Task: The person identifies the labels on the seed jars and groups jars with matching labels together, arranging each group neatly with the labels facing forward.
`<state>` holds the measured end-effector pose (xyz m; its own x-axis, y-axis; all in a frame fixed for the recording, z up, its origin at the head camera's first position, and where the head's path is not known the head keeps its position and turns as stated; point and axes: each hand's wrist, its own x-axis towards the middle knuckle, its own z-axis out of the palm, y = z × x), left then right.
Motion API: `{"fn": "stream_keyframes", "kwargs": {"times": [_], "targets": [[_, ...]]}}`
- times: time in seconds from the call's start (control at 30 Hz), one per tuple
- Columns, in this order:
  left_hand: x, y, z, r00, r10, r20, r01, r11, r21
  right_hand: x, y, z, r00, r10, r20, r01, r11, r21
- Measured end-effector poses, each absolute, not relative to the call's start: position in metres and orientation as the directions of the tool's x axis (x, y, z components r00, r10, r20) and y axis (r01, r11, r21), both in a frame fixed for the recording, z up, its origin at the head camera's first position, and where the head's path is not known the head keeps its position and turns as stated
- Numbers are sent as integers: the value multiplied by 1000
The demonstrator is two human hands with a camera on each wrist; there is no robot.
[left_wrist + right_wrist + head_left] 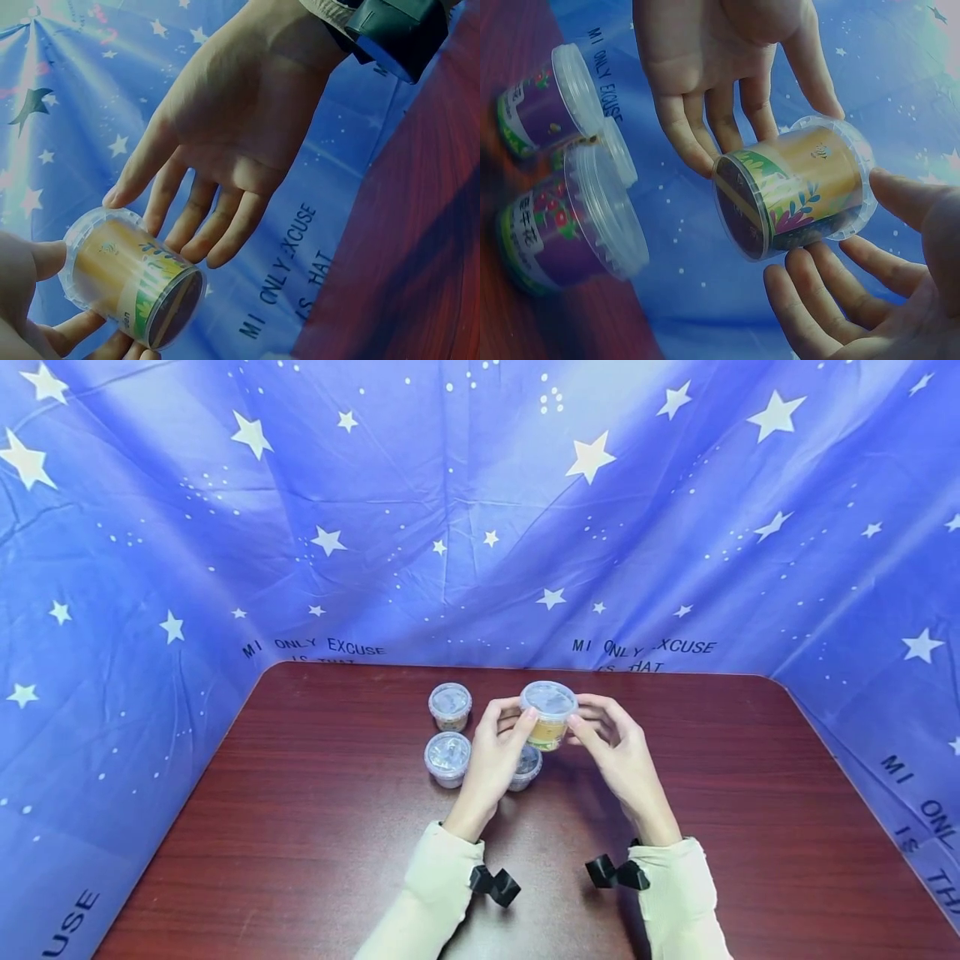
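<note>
A clear plastic tub [550, 714] with a translucent lid and a yellow, leaf-patterned label is held up above the table between both hands. My left hand [495, 752] grips its left side, thumb in front and fingers behind. On the other side my right hand [621, 752] holds it the same way, thumb near the lid's rim. In the right wrist view the tub [810, 187] lies tilted in the frame, its dark base showing. Behind the left wrist, a lidded tub [528, 768] is partly hidden on the table.
Two more lidded tubs, a rear one [450, 703] and a nearer one [447, 760], stand left of the hands. A purple label shows on a tub [562, 225] in the right wrist view. The dark red table [300, 827] meets a blue star-patterned curtain [390, 577].
</note>
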<state>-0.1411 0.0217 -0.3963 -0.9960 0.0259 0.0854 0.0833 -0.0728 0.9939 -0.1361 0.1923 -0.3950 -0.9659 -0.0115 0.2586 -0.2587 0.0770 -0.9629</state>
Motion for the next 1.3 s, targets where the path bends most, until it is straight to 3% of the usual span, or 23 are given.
{"fn": "stream_keyframes", "kwargs": {"times": [0.77,1.3], "targets": [[-134,-15,-401,-998,57,26,22,-79,997,-132,163,-398,-975,-49,217,-219,50,-974],[-133,-28,-399,-997,73,1,-2,-49,999,-130,154,-396,-977,-146,153,-168,95,-981]]}}
